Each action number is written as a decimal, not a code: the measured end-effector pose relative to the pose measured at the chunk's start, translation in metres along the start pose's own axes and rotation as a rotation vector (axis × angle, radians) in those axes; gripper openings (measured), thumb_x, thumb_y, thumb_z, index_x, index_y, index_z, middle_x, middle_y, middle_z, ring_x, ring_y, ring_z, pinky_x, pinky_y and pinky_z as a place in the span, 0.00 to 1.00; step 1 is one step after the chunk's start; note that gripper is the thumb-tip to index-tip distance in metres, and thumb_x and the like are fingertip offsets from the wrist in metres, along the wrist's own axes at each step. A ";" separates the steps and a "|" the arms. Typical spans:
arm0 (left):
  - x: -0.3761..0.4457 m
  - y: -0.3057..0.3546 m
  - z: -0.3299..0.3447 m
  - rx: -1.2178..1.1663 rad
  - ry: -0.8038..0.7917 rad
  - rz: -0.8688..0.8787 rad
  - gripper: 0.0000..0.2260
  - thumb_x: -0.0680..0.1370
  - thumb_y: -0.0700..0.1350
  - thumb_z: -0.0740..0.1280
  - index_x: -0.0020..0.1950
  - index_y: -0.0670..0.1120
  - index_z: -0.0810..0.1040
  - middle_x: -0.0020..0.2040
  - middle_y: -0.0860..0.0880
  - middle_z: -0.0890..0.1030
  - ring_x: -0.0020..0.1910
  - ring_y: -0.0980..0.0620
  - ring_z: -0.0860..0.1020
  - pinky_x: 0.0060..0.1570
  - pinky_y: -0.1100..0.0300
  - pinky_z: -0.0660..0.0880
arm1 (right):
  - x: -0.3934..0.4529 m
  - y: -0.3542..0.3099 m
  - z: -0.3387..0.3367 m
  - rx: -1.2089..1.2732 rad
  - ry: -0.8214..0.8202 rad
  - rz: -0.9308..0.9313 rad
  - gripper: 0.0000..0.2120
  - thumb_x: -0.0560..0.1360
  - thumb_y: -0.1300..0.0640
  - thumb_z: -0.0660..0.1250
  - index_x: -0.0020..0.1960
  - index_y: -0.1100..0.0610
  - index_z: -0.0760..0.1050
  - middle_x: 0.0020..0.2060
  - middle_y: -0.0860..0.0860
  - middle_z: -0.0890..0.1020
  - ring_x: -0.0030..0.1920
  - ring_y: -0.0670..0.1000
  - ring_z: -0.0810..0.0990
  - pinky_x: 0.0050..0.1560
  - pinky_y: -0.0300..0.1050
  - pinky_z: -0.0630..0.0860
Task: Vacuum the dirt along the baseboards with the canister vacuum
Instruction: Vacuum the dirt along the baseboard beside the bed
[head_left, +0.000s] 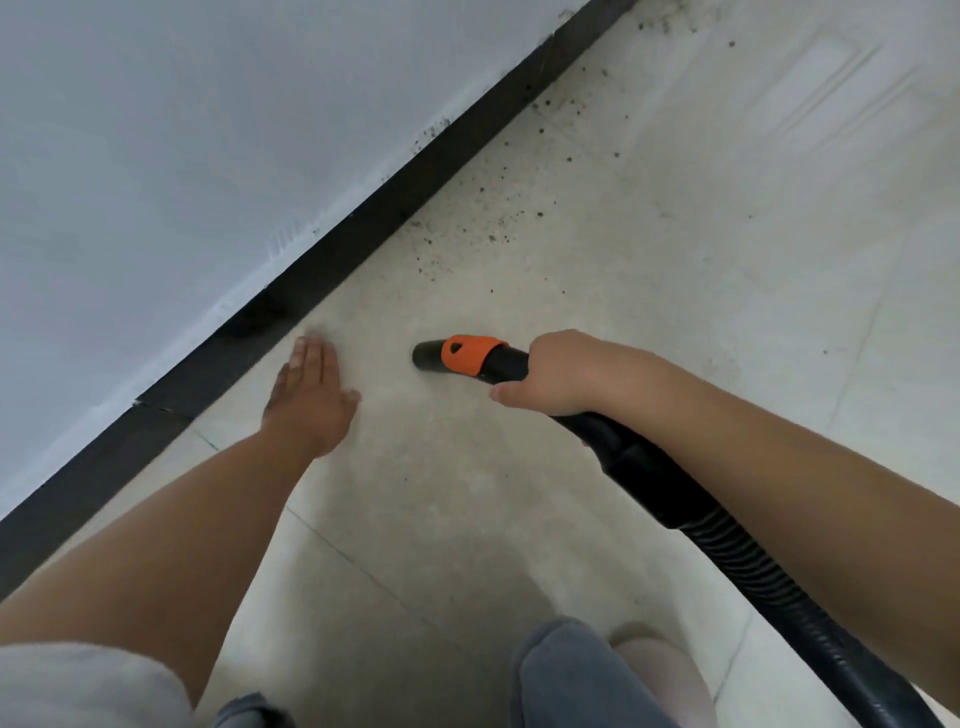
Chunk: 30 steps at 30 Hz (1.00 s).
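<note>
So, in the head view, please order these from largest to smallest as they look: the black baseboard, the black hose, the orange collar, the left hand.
1. black baseboard
2. black hose
3. left hand
4. orange collar

The hose runs closest to the camera, which enlarges it.

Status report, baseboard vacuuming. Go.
Right hand grips vacuum nozzle. Left hand open, flat near baseboard. Dirt ahead of nozzle, unvacuumed. Path clear.
</note>
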<state>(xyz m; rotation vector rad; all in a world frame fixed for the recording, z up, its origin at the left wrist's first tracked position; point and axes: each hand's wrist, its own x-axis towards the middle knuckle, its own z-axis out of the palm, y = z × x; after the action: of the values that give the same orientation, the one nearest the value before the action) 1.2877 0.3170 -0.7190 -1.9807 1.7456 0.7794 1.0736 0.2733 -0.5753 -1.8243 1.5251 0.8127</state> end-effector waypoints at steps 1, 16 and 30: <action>-0.003 0.000 0.005 -0.034 0.013 0.008 0.30 0.83 0.52 0.48 0.76 0.39 0.37 0.76 0.42 0.35 0.76 0.46 0.36 0.75 0.54 0.41 | 0.005 -0.008 0.003 -0.008 0.013 -0.023 0.17 0.77 0.43 0.59 0.47 0.58 0.66 0.31 0.50 0.67 0.39 0.53 0.71 0.28 0.37 0.62; 0.002 -0.016 0.033 -0.087 0.184 0.033 0.30 0.82 0.56 0.43 0.76 0.39 0.38 0.76 0.41 0.35 0.76 0.47 0.37 0.73 0.56 0.36 | 0.059 0.018 -0.042 0.466 0.210 0.169 0.21 0.76 0.41 0.61 0.37 0.58 0.64 0.37 0.56 0.74 0.36 0.58 0.76 0.39 0.45 0.73; 0.000 -0.010 0.025 -0.062 0.120 0.041 0.31 0.82 0.55 0.46 0.76 0.39 0.38 0.76 0.41 0.35 0.76 0.47 0.37 0.74 0.57 0.38 | 0.042 -0.028 -0.005 0.110 0.064 -0.094 0.19 0.77 0.42 0.59 0.40 0.58 0.68 0.35 0.51 0.71 0.39 0.52 0.72 0.29 0.36 0.62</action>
<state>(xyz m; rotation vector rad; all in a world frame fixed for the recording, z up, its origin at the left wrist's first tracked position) 1.2933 0.3340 -0.7392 -2.0779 1.8559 0.7499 1.1073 0.2479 -0.6029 -1.8413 1.4813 0.6195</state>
